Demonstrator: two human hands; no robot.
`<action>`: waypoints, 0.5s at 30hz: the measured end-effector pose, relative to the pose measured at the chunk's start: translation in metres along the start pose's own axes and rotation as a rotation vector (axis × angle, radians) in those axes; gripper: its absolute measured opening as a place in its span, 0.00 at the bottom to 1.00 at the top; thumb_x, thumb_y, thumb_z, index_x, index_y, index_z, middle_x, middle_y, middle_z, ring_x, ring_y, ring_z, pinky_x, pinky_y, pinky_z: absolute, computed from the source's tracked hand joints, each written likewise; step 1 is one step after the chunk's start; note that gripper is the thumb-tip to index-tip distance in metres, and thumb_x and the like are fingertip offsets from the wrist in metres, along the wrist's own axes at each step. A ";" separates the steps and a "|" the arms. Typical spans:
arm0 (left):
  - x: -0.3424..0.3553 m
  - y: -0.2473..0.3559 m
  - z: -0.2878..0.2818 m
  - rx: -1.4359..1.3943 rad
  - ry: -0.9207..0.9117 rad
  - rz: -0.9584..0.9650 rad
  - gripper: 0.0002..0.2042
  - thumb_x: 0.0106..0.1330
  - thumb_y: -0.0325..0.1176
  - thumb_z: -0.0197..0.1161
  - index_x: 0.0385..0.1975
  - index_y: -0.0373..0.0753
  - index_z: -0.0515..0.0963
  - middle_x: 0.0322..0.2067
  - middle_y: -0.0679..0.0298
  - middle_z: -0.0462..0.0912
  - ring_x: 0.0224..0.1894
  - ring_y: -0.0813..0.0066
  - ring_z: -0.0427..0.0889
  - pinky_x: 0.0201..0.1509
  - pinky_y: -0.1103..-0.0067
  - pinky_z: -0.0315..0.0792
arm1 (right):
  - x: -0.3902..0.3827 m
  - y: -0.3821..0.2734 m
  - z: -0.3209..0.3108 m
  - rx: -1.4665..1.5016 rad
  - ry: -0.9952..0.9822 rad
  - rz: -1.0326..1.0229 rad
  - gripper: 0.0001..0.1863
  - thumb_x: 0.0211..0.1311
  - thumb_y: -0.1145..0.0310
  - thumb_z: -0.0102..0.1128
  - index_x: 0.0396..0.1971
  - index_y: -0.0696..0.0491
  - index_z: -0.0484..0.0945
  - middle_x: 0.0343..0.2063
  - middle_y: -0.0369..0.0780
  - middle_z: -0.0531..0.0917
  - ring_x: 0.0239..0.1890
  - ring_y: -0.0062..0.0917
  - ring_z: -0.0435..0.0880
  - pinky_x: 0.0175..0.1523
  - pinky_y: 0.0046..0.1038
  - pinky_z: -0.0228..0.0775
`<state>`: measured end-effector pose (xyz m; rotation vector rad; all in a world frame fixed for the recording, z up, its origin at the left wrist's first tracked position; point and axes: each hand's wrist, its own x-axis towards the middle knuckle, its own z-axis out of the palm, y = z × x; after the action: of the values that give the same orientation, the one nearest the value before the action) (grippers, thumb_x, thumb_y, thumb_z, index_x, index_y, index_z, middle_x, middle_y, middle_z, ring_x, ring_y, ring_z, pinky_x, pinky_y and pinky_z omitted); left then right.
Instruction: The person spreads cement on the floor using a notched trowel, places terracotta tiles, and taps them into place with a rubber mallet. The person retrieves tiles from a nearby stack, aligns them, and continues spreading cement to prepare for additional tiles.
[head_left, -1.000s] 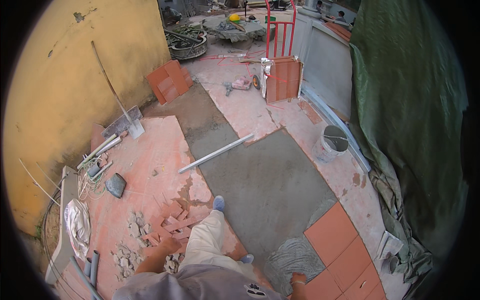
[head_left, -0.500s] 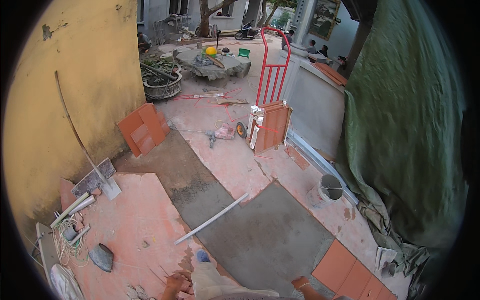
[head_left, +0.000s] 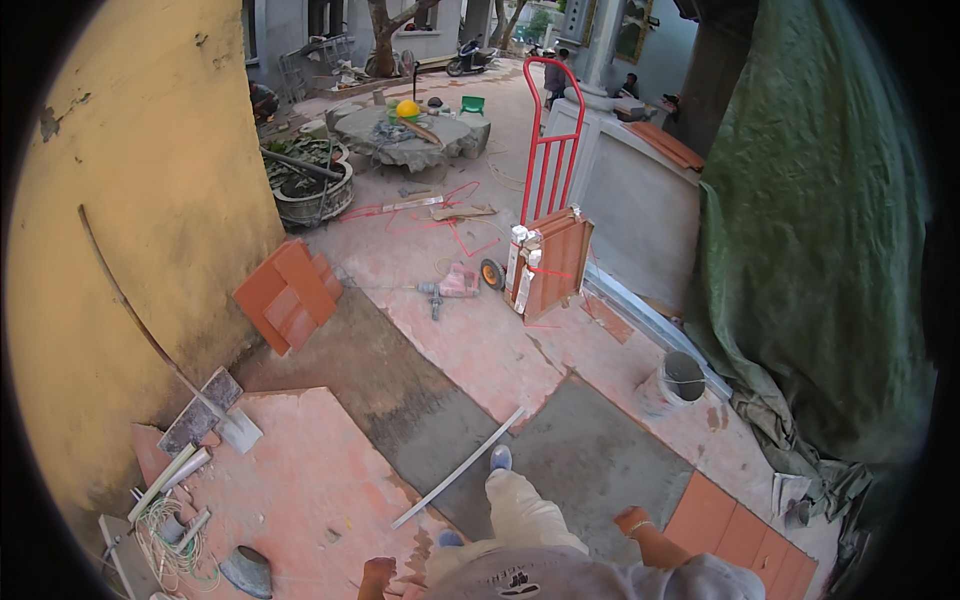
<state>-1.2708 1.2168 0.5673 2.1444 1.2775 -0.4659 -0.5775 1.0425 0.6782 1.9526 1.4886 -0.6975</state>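
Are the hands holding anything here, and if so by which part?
Nothing visibly held. The left hand and right hand hang at the person's sides above the floor; palms are hidden, so a small item cannot be excluded.

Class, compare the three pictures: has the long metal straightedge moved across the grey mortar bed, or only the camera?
No. The straightedge lies at the same slant across the left edge of the mortar bed; only the view has tilted upward.

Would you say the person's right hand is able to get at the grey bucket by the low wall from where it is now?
Probably not without stepping closer. The right hand hangs low by the person's side, while the grey bucket stands well ahead, across the grey mortar bed. Nothing blocks the way; the bucket simply looks beyond arm's reach.
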 end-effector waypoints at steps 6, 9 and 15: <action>0.068 -0.046 -0.025 0.143 -0.127 0.024 0.22 0.46 0.35 0.77 0.42 0.46 0.76 0.39 0.72 0.85 0.47 0.69 0.84 0.44 0.72 0.79 | 0.047 -0.025 -0.071 0.506 0.059 0.271 0.26 0.63 0.50 0.53 0.48 0.56 0.83 0.52 0.50 0.84 0.57 0.46 0.80 0.63 0.39 0.72; 0.119 -0.061 -0.068 0.419 -0.137 0.219 0.19 0.48 0.36 0.76 0.40 0.47 0.77 0.37 0.70 0.85 0.47 0.68 0.85 0.45 0.71 0.80 | 0.125 -0.014 -0.084 0.587 0.040 0.282 0.26 0.63 0.51 0.53 0.48 0.57 0.83 0.51 0.52 0.84 0.57 0.47 0.80 0.62 0.39 0.72; 0.292 -0.010 -0.167 0.031 0.080 -0.120 0.12 0.60 0.45 0.67 0.36 0.44 0.82 0.39 0.63 0.87 0.49 0.61 0.84 0.50 0.66 0.79 | 0.363 0.054 -0.130 0.641 -0.081 0.147 0.25 0.62 0.54 0.55 0.49 0.59 0.82 0.53 0.56 0.82 0.58 0.48 0.80 0.63 0.37 0.71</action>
<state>-1.1408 1.5245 0.5260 2.1393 1.4578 -0.4566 -0.4299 1.3657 0.5187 2.4258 1.1358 -1.2851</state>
